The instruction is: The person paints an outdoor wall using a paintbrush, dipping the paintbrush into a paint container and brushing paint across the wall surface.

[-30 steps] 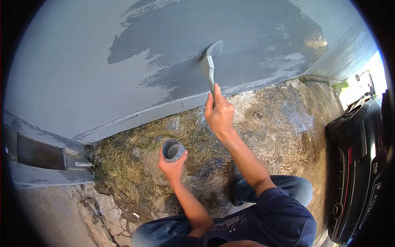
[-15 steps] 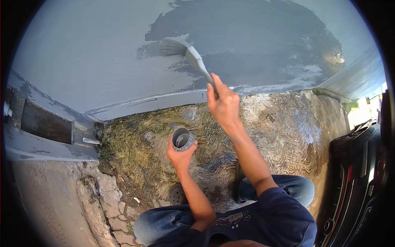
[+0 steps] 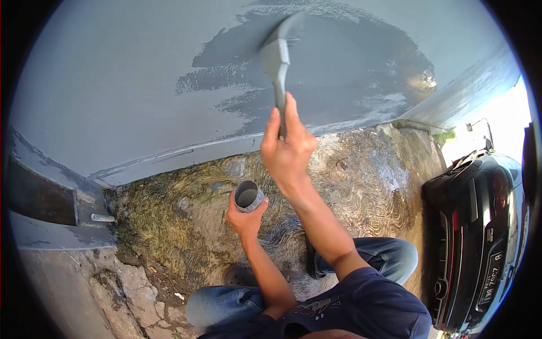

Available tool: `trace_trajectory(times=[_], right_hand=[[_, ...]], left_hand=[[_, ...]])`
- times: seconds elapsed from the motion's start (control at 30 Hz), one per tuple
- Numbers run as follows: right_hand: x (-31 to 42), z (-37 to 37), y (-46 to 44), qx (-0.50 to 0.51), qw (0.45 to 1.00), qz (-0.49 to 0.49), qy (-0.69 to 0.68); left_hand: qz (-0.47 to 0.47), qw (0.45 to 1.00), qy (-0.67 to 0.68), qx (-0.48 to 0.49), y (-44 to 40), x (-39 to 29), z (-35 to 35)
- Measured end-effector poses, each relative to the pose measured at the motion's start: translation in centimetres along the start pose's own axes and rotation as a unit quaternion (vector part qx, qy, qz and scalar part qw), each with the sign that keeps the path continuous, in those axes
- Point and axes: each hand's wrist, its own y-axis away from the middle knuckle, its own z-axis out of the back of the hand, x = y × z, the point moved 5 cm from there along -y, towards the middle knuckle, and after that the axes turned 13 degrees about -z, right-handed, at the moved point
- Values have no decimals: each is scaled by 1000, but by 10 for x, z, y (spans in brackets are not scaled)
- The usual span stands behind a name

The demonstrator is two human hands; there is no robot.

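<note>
My right hand (image 3: 289, 148) grips the handle of a paintbrush (image 3: 276, 59), and its bristles, blurred by motion, are against the wall (image 3: 141, 73). A darker grey patch of wet-looking paint (image 3: 333, 62) spreads around the brush, with ragged streaks along its left edge. Below and to the left, my left hand (image 3: 247, 217) wraps round a small cup (image 3: 249, 196) held up off the ground. Grey paint shows inside the cup.
Rough, patterned concrete ground (image 3: 361, 181) lies under me, mossy near the wall. A dark car (image 3: 480, 237) stands close on the right. On the left are a dark rectangular opening (image 3: 42, 192), a short pipe (image 3: 103, 217) and cracked paving (image 3: 135, 294).
The paintbrush has swept up and to the right over the wall, and its bristles now bend rightward. The left hand holds the cup in nearly the same place. The view has shifted slightly.
</note>
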Motion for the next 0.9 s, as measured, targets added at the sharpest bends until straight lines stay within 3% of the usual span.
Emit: trace_trajectory(times=[0.07, 0.13, 0.17, 0.2, 0.23, 0.27, 0.4, 0.5, 0.6, 0.7, 0.8, 0.9], right_hand=[[49, -16, 20, 84, 994, 44, -63], [81, -24, 25, 135, 984, 95, -69], [79, -24, 18, 131, 984, 98, -67], [77, -28, 9, 152, 979, 106, -82], [74, -33, -1, 172, 974, 112, -99], [60, -32, -15, 167, 973, 128, -93], [-14, 28, -83, 138, 979, 142, -53], [-74, 99, -127, 70, 997, -11, 28], [-167, 153, -159, -55, 991, -91, 85], [-217, 180, -183, -118, 973, -178, 92], [-197, 155, -161, -118, 978, -154, 75], [-125, 101, -114, -62, 997, -39, -17]], left_hand=[[-10, 1000, -15, 16, 0, 5, -11], [-116, 965, -234, -2, 3, 16, -15], [-176, 966, -190, -17, 1, 11, -12], [-178, 966, -188, -22, -4, -4, -12], [-134, 985, -104, -11, -8, -13, -10], [-89, 996, -25, 7, -11, -16, -7], [-86, 994, -61, -26, -22, -26, 9], [-104, 990, -81, -59, -31, -28, 19], [-141, 977, -133, -85, -35, -40, 26], [-157, 973, -148, -87, -33, -51, 26], [-185, 968, -151, -75, -29, -69, 18], [-184, 968, -158, -67, -21, -104, 9]])
